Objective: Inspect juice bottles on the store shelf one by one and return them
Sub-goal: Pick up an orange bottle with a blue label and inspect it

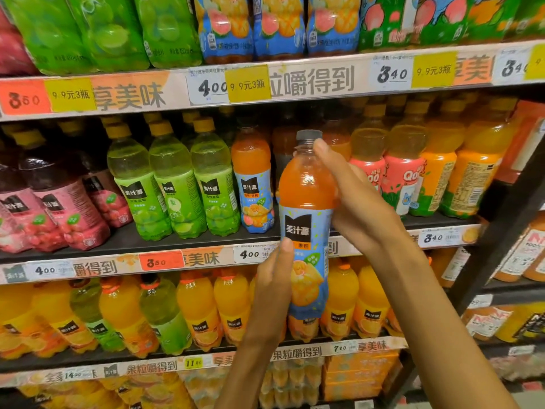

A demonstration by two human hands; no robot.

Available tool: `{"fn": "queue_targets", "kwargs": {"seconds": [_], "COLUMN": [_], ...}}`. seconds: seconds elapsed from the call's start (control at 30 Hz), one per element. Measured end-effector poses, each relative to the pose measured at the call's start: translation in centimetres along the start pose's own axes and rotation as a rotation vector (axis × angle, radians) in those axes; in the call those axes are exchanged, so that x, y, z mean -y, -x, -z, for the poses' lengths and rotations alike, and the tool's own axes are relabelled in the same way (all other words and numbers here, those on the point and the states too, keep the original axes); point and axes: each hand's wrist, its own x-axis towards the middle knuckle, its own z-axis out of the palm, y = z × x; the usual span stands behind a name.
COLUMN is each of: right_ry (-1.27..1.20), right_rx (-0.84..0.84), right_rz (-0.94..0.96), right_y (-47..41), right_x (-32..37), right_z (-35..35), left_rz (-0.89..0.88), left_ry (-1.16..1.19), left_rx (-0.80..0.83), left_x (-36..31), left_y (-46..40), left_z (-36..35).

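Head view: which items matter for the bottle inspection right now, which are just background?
In play:
- orange juice bottle with blue label
- left hand, gripping its lower part
- right hand, holding its upper part

Background:
- green grape bottles
- pink-label bottles
- price tags

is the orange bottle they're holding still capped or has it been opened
Capped. A dark cap sits on the neck of the orange bottle, which both hands hold upright; whether its seal is broken cannot be told.

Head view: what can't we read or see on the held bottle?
- Bottle: back of the label faces away.
- Its base: behind the left hand.
- Its right shoulder: covered by the right hand.
- Small label print: too blurred to read.
- Left fingers: hidden behind the bottle.
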Motion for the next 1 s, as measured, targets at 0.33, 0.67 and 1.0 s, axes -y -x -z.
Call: {"fn": "queue_targets", "kwargs": {"seconds": [0.33, 0.67, 1.0], "right_ry": [-0.172, -0.142, 0.011], "right_rx": [-0.069, -0.083, -0.089], "right_rz": [-0.026, -0.049, 0.033], "right_y": [0.4, 0.2, 0.4], "right_x": [-1.1, -1.7, -1.4], "right_z": [0.7, 1.5, 1.2], "left_rz": [0.134, 0.203, 0.171], "left_ry": [-0.064, 0.216, 0.012], "left_rx": [0.061, 0.235, 0.099], "left_x": [-0.3, -0.7, -0.8], "left_y": [-0.3, 0.4, 0.2], "left_z": [1.1, 0.2, 0.1]}}
